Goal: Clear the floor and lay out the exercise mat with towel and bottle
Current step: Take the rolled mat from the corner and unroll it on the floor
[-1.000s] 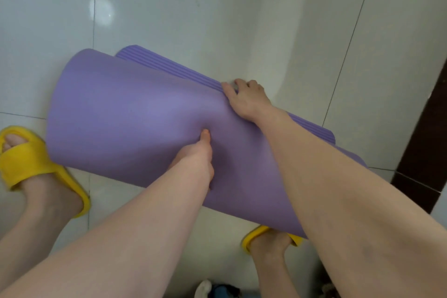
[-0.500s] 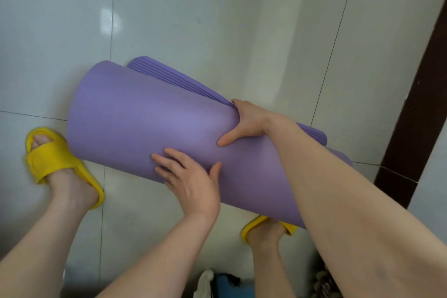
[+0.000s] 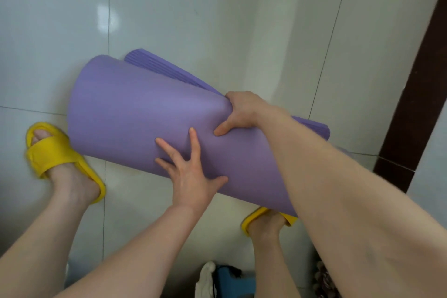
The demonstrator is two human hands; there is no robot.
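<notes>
STEP: I am unrolling the mat [image 3: 135,113] | right hand [image 3: 242,110] fingers pinch its edge at 2 o'clock | left hand [image 3: 191,172] fingers splayed flat, holding nothing | NEXT: needs clear floor [image 3: 217,19] toward 12 o'clock.

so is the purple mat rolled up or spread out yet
Still mostly rolled: the purple exercise mat forms a thick tube between the left hand and right hand, with only a ribbed end flap loose behind.
</notes>
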